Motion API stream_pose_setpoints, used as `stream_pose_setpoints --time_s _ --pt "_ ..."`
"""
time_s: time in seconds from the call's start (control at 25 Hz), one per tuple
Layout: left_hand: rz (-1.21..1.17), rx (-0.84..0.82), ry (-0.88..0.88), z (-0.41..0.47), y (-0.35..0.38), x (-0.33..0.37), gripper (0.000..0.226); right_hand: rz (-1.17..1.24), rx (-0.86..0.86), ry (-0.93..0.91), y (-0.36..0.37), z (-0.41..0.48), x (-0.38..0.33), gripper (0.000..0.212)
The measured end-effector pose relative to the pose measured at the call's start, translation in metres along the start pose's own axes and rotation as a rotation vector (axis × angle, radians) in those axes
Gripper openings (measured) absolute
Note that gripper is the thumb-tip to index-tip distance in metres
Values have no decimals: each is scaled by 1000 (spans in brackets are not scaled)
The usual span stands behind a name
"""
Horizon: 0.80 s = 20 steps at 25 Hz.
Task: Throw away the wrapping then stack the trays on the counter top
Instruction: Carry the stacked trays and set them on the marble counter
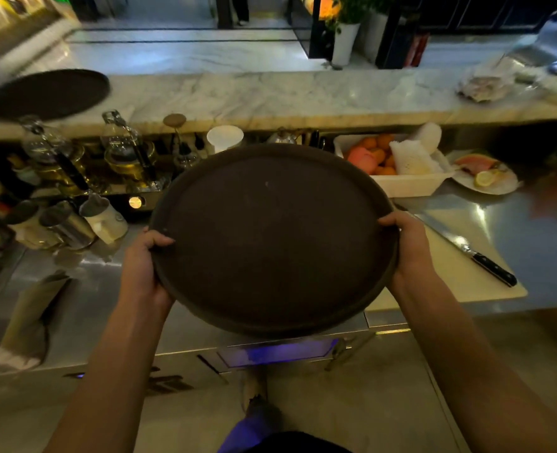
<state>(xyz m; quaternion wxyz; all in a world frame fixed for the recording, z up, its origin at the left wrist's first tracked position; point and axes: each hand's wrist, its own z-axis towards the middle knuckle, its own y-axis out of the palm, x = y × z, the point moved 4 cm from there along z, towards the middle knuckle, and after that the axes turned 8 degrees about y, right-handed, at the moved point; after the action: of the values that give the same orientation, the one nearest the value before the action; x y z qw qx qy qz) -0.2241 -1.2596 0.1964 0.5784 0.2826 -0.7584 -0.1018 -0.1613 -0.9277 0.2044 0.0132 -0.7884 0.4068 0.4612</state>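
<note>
Bare marble counter top (270,93) right of the round tray (45,93)

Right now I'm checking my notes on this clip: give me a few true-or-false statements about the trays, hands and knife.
1. Both hands, left and right, grip the held tray. True.
2. The held tray carries fruit. False: it is bare.
3. A second tray lies on the marble counter. True.
4. The knife lies on the second tray. False: it lies on the cutting board.
</note>
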Motion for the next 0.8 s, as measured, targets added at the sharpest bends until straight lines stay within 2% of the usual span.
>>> stream_pose_setpoints --time_s 0.16,0.28,0.4,0.6,0.72,0.8 --pt "16 -25 48 -36 9 27 57 29 -71 -8 -3 -44 -19 31" --pt "13 -73 78 -61 14 55 45 6 -120 -44 7 -75 -27 33" --pt "12 -110 91 -81 5 86 43 -14 -157 -82 29 -112 -29 39" --pt "8 -118 118 -95 -47 148 72 2 -215 -120 77 -169 -7 53" --pt "-19 -116 152 -104 -84 196 68 24 -217 -138 116 -208 12 35" --pt "-30 -114 184 -108 -113 228 52 28 -239 -128 146 -233 29 28"
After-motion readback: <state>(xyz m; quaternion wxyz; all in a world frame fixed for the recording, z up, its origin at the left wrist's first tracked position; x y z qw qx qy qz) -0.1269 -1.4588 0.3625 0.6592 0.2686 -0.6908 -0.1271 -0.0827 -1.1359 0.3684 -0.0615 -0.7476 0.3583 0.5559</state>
